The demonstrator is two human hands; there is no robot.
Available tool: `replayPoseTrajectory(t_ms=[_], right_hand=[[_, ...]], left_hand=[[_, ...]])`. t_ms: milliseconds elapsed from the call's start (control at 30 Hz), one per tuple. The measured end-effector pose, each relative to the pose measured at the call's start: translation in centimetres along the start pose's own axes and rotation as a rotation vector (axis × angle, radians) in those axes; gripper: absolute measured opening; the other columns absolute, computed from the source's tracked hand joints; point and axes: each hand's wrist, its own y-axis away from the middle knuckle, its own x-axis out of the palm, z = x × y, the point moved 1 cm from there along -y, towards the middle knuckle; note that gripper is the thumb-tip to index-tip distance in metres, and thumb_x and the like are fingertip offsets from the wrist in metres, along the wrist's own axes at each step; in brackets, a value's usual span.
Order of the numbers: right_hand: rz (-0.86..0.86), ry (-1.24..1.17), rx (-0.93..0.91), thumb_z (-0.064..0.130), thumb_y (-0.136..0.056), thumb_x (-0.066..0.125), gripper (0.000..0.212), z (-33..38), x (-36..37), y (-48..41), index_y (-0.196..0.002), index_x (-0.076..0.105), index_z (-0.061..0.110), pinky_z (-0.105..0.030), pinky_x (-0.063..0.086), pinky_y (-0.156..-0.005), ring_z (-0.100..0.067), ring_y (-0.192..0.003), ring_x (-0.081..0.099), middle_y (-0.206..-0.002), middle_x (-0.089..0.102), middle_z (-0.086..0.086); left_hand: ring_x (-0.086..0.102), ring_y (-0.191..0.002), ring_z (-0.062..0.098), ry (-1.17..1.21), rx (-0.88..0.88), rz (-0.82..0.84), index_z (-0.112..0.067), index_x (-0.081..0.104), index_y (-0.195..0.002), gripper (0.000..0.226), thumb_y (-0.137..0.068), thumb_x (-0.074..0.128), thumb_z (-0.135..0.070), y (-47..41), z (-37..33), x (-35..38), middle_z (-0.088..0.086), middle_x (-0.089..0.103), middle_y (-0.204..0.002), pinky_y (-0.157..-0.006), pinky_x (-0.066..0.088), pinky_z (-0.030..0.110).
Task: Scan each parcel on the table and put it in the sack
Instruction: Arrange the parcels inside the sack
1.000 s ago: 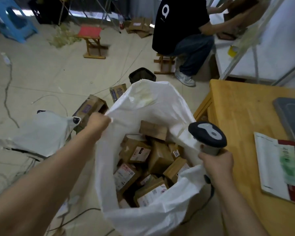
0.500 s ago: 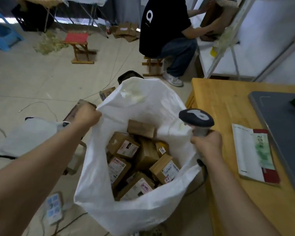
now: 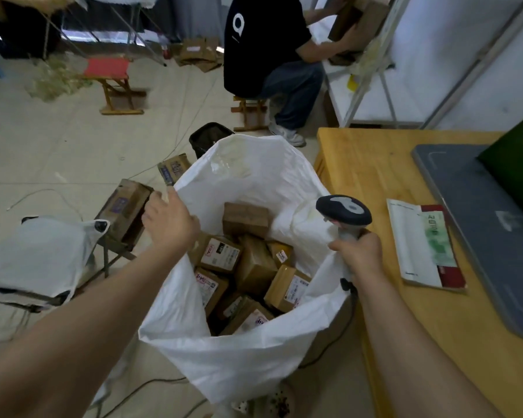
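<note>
Sack stands open on floor, just left of bench. Brown parcels piled inside, several labels up. Left hand grips sack's left rim, fingers curled over fabric. Right hand clenched round handle of scanner at sack's right rim, scanner head up, fabric touching hand. On bench: booklet, grey mat right of it. Boxes on floor left of sack. Far: person seated, red stool.

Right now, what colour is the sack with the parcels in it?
The sack is plain white, shown best in the head view.
</note>
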Motion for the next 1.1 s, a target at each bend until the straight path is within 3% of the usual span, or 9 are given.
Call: replayPoseTrajectory(t_ms=[133, 300, 400, 533, 733, 833, 900, 967, 1100], right_hand=[[-0.056, -0.033, -0.006, 0.005, -0.077, 0.075, 0.048, -1.1, -2.0, 1.6, -0.121, 0.057, -0.001, -0.033, 0.043, -0.084, -0.034, -0.112, 0.057, -0.120, 0.061, -0.017], [-0.069, -0.102, 0.039, 0.011, -0.074, 0.078, 0.036, -3.7, -6.1, 4.5, -0.105, 0.063, -0.001, -0.040, 0.052, -0.080, -0.029, -0.087, 0.062, -0.095, 0.067, -0.014], [0.038, -0.195, 0.061, 0.015, -0.082, 0.073, 0.018, -5.1, -9.0, 7.2, -0.092, 0.065, 0.002, -0.032, 0.055, -0.062, -0.026, -0.067, 0.066, -0.078, 0.069, -0.017], [0.127, -0.365, 0.098, 0.019, -0.085, 0.071, 0.020, -6.9, -13.9, 11.3, -0.084, 0.061, 0.002, -0.036, 0.053, -0.057, -0.027, -0.053, 0.061, -0.062, 0.064, -0.017], [0.186, -1.010, 0.180, 0.025, -0.085, 0.066, 0.021, -9.9, -23.7, 16.0, -0.085, 0.057, 0.006, -0.023, 0.047, -0.043, -0.012, -0.038, 0.047, -0.054, 0.051, -0.004], [0.239, -1.352, 0.104, 0.021, -0.066, 0.074, 0.029, -11.4, -30.5, 18.5, -0.081, 0.056, 0.003, -0.018, 0.045, -0.040, -0.009, -0.034, 0.046, -0.051, 0.050, 0.000], [0.243, -1.528, -0.028, 0.005, -0.037, 0.091, 0.053, -12.8, -35.5, 20.2, -0.078, 0.058, -0.001, -0.019, 0.047, -0.040, -0.011, -0.033, 0.047, -0.050, 0.049, -0.001], [0.190, -1.634, -0.159, -0.008, -0.009, 0.091, 0.070, -14.5, -40.8, 21.5, -0.071, 0.059, -0.004, -0.020, 0.048, -0.040, -0.013, -0.032, 0.047, -0.049, 0.049, -0.002], [-0.060, -1.702, -0.323, -0.011, -0.011, 0.086, 0.075, -18.1, -50.2, 24.3, -0.076, 0.052, 0.003, -0.021, 0.046, -0.039, -0.012, -0.032, 0.046, -0.049, 0.050, -0.001]], left_hand=[[0.006, -0.145, 0.038, -0.004, 0.220, 0.187, -0.019, 0.017, -0.151, 0.076, -0.089, 0.060, -0.029, 4.3, -4.3, 2.6, 0.019, 0.004, -0.157, -0.118, 0.011, 0.049], [0.008, -0.144, 0.035, -0.039, 0.365, 0.426, -0.024, 0.017, -0.152, 0.077, -0.089, 0.060, -0.035, 10.1, -7.7, 5.5, 0.016, 0.005, -0.156, -0.116, 0.013, 0.048], [0.012, -0.142, 0.035, -0.068, 0.448, 0.413, -0.025, 0.026, -0.148, 0.066, -0.091, 0.057, -0.036, 13.1, -9.4, 6.0, 0.015, 0.009, -0.155, -0.115, 0.014, 0.046], [0.011, -0.144, 0.035, -0.109, 0.615, 0.385, -0.028, 0.019, -0.152, 0.072, -0.091, 0.057, -0.037, 17.9, -13.3, 5.5, 0.015, 0.008, -0.157, -0.115, 0.017, 0.044], [0.009, -0.147, 0.029, -0.104, 0.951, 0.340, -0.027, 0.016, -0.153, 0.074, -0.092, 0.057, -0.036, 29.6, -21.6, 5.3, 0.005, 0.011, -0.161, -0.118, 0.012, 0.047], [0.008, -0.148, 0.021, -0.123, 1.160, 0.321, -0.022, 0.016, -0.153, 0.073, -0.093, 0.055, -0.033, 37.3, -26.4, 5.8, 0.000, 0.013, -0.161, -0.119, 0.009, 0.044], [0.009, -0.149, 0.020, -0.144, 1.260, 0.326, -0.020, 0.012, -0.154, 0.073, -0.095, 0.053, -0.032, 42.5, -29.7, 6.2, -0.001, 0.014, -0.161, -0.120, 0.009, 0.045], [0.011, -0.148, 0.020, -0.135, 1.330, 0.341, -0.019, 0.011, -0.154, 0.072, -0.095, 0.051, -0.031, 47.3, -32.6, 6.2, -0.001, 0.016, -0.160, -0.119, 0.010, 0.047], [0.018, -0.146, 0.020, -0.107, 1.461, 0.363, -0.018, 0.013, -0.154, 0.076, -0.093, 0.054, -0.034, 54.9, -36.3, 6.5, -0.001, 0.023, -0.158, -0.119, 0.013, 0.045]])
